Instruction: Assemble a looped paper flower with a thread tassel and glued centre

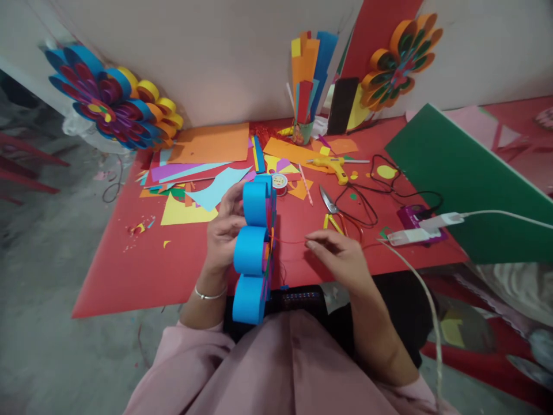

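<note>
My left hand (224,236) is wrapped round the back of a paper flower (251,249) made of looped blue strips, seen edge-on. Purple, orange and green bits show along its right side. From that side a thin red thread (290,241) runs across to my right hand (337,253), which pinches the far end between thumb and fingers. Just behind the flower lies a small spool (279,183) with a white label. A pair of scissors (330,202) with orange handles rests beyond my right hand.
A yellow glue gun (332,165), a cup of paper strips (302,131) and paper scraps lie on the red table (173,276). On the right are a power adapter (417,222) with plugs and a green board (449,184). Finished paper flowers (401,63) stand by the wall.
</note>
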